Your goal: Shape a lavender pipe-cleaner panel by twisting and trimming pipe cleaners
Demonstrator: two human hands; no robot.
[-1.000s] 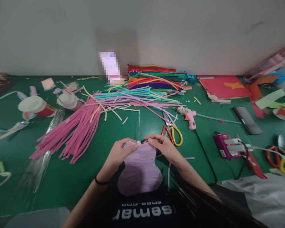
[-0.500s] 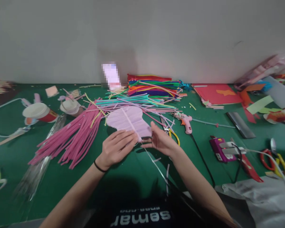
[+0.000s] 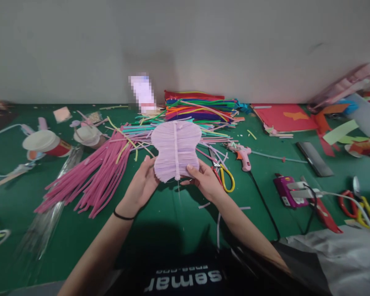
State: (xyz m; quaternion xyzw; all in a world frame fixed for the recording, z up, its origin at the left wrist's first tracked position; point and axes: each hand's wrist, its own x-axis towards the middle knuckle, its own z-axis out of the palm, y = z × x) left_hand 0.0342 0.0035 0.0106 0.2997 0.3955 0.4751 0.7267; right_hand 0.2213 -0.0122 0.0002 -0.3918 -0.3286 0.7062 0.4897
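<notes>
A pale lilac, butterfly-shaped piece [image 3: 189, 137], apparently made of pipe cleaners laid side by side, is held up over the table. One lilac strip runs down its middle, and a thin wire sticks out below. My left hand [image 3: 144, 181] grips its lower left edge, with the fingers partly hidden behind it. On the lower right, my right hand [image 3: 205, 179] pinches the piece, thumb on the front and other fingers underneath. Scissors with red and yellow handles [image 3: 227, 181] lie just beyond my right hand.
Pink pipe cleaners [image 3: 92, 176] spread to the left, with multicoloured bundles [image 3: 200, 107] behind. A pink glue gun [image 3: 244, 158] and its cord lie right, near a purple power adapter [image 3: 291, 193]. Paper cups [image 3: 46, 142] stand left. A lit phone [image 3: 143, 94] leans on the wall.
The lilac piece has turned from a slant to upright, facing me. My left hand has moved from its front to its left edge; my right hand now has its thumb on the front.
</notes>
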